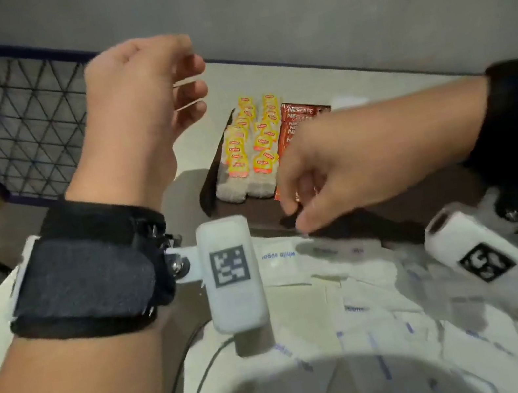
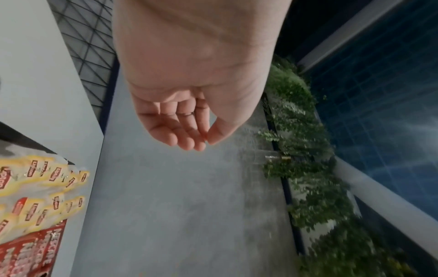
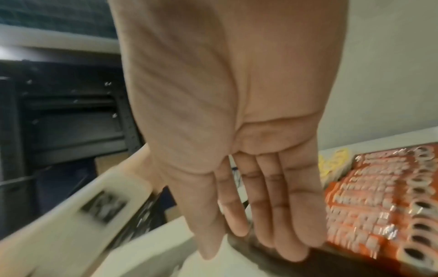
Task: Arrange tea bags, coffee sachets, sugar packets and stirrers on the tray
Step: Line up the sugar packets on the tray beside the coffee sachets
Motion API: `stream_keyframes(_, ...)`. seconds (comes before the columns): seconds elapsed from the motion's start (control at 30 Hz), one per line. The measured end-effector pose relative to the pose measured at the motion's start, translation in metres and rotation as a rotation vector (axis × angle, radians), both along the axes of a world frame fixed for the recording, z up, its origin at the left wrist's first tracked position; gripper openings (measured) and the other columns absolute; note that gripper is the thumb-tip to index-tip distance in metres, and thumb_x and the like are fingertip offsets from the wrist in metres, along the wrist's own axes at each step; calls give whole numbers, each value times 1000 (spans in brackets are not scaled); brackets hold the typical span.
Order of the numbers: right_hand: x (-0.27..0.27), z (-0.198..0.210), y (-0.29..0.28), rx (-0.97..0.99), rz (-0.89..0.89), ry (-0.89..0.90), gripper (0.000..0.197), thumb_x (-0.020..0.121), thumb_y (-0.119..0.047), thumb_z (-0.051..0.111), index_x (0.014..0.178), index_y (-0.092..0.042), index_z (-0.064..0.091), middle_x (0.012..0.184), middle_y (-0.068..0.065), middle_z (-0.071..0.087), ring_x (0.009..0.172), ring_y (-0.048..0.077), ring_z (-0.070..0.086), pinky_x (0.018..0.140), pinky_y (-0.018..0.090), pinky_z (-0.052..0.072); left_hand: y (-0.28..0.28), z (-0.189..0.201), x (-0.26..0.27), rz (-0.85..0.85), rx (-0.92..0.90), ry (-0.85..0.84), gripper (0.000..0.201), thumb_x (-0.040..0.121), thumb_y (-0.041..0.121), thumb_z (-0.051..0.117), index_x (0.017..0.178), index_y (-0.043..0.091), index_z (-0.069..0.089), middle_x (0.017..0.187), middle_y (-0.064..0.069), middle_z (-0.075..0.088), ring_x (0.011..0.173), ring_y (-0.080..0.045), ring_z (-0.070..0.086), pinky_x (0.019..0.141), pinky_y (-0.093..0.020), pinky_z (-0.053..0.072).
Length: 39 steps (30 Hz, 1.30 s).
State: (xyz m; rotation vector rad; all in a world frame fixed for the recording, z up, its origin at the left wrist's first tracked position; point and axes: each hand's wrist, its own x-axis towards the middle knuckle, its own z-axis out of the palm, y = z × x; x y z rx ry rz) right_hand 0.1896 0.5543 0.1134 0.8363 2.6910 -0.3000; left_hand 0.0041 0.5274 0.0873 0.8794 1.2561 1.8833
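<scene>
1. Head view. The dark tray (image 1: 208,184) lies toward the far edge of the bench (image 1: 368,80). Tea bags (image 1: 249,139) fill its far-left part in two rows, with coffee sachets (image 1: 300,116) touching them on the right; the near part of the tray is bare. Loose sugar packets (image 1: 316,276) lie heaped on the bench at the tray's near edge. The right hand (image 1: 342,164) hangs over that edge, fingers pointing down, and holds nothing that can be seen. The left hand (image 1: 143,95) is raised above the bench left of the tray, fingers loosely curled and empty.

2. Left wrist view. The left hand (image 2: 189,116) is relaxed with thumb near the fingertips and nothing between them; the tea bags (image 2: 42,187) and coffee sachets (image 2: 31,249) show at lower left.

3. Right wrist view. The right hand (image 3: 249,168) is flat, fingers straight and together, tips above the tray's near edge beside the coffee sachets (image 3: 379,202).

4. Judgement: the step in hand is gathering sugar packets. It is best done by squaring a small stack first, then setting it on the bare near part of the tray, flush against the sachets, without disturbing the finished rows. Stirrers cannot be made out clearly.
</scene>
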Motion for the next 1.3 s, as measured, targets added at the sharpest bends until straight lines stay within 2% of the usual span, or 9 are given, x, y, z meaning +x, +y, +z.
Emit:
stream_keyframes(0.17,-10,-37,-45,282,116,-166,42,87,-61,65,84,-20,58,70,-5,55,63,14,54,52,29,44,-4,-2,-12,-7,-1,-178,8,94,18,66,89,18,60,70,4,68,58,-11,57,59,-25,46)
stream_keyframes(0.37,-5,-55,-62,371,119,-191,3,97,-16,59,99,-17,56,78,-1,49,58,16,43,45,24,26,-4,1,-10,-25,-15,-174,6,93,19,67,89,18,62,69,5,68,54,-11,58,56,-24,45)
stream_keyframes(0.53,-9,-61,-73,388,141,-308,25,96,-6,56,121,-6,57,103,12,57,77,28,56,60,36,44,-8,3,0,-82,-41,-90,4,93,21,67,91,18,66,72,5,71,57,-10,61,54,-23,48)
stream_keyframes(0.67,1,-64,-73,444,155,-218,20,92,-4,57,112,-9,60,98,9,56,73,27,58,59,39,52,-10,3,6,-161,-63,3,4,94,19,67,97,16,68,77,4,72,61,-11,64,57,-23,51)
stream_keyframes(0.77,11,-68,-70,456,158,-98,15,85,-2,65,96,-12,65,83,5,55,63,24,55,50,38,47,-10,2,9,-234,-40,-18,7,92,15,67,99,15,71,78,2,73,64,-12,65,58,-25,51)
stream_keyframes(0.93,32,-45,-57,111,-126,293,18,90,-8,55,88,-16,71,79,0,63,72,20,58,64,41,50,-10,2,15,-286,-20,23,10,91,9,65,94,17,70,81,0,74,68,-14,66,62,-26,51)
stream_keyframes(1.07,59,-15,-45,-384,-454,772,13,90,-6,63,86,2,73,89,33,63,75,31,55,75,46,47,-12,3,32,-525,-93,104,19,94,36,67,99,19,72,98,-5,78,80,-16,69,76,-31,52)
stream_keyframes(1.17,76,-13,-37,-559,-592,1069,18,93,5,57,92,4,75,102,32,70,90,33,63,87,47,49,-15,-1,47,-773,-121,95,38,86,54,65,102,21,75,105,-6,74,84,-24,64,81,-34,50)
stream_keyframes(1.3,93,-21,-28,-784,-676,1286,21,88,-2,59,100,3,75,111,20,75,96,32,70,89,44,55,-16,-14,72,-821,-110,124,34,90,24,75,121,11,70,114,-8,77,98,-23,76,81,-37,59)
